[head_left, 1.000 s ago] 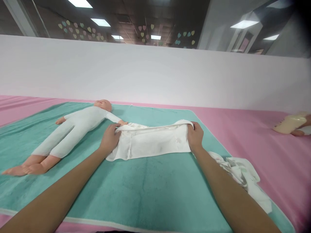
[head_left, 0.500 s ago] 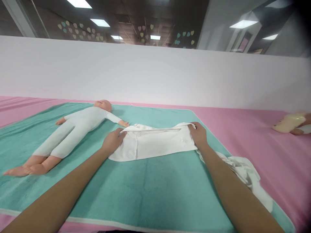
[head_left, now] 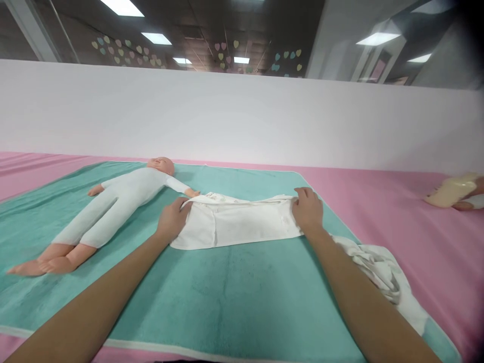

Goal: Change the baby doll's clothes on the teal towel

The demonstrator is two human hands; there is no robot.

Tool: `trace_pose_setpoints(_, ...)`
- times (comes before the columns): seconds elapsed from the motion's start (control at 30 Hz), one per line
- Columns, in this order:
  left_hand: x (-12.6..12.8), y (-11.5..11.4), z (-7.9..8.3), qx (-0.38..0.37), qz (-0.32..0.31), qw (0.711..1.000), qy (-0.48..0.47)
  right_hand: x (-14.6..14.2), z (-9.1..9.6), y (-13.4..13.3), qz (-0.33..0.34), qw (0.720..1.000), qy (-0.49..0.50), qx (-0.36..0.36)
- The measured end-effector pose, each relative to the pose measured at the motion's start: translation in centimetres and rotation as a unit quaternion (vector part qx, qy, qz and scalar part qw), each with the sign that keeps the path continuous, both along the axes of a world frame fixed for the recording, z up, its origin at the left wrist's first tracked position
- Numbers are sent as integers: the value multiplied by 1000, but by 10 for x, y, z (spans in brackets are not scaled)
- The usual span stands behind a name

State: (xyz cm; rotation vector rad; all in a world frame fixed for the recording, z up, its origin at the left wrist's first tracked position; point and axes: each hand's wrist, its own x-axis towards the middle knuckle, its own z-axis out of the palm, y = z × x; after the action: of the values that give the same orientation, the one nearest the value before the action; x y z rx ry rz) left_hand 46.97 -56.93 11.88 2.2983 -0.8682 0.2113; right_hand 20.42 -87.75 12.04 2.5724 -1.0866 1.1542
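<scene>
Crosswise, white cloth [head_left: 249, 223] between grips [head_left: 173, 219] [head_left: 308, 210].

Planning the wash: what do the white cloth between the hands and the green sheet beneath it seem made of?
White cloth: thin matte fabric, perhaps cotton; it folds and creases softly. Green sheet: probably plush or terry, matte; its mottled surface suggests nap.

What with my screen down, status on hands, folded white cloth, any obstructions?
Left hand on left end of folded white cloth, right hand on right; grips unclear. Cloth on teal towel. White-suited plastic doll, hand near cloth's far-left corner.
</scene>
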Motion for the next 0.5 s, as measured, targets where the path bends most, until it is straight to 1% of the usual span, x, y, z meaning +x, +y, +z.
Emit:
trace_pose_setpoints(0.07,1,0,1,-13,16,1000,-3,5,6,18,49,998,2,-47)
trace_pose_setpoints(0.13,2,1,1,-22,28,999,-5,13,9,39,131,989,5,-63)
trace_pose_setpoints(0.2,3,1,1,-30,36,999,-3,21,9,60,223,974,18,-45)
trace_pose_setpoints(0.27,5,2,1,-38,41,998,0,30,5,77,287,957,35,-5)
trace_pose_setpoints(0.3,5,2,1,-42,43,998,1,35,1,82,301,952,46,18)
trace_pose_setpoints(0.37,5,2,1,-47,51,998,5,41,-6,87,297,949,83,61)
trace_pose_setpoints(0.43,5,2,0,-48,59,997,10,45,-12,83,261,952,127,100)
trace_pose_setpoints(0.5,5,0,0,-45,63,997,12,46,-16,75,218,955,154,125)
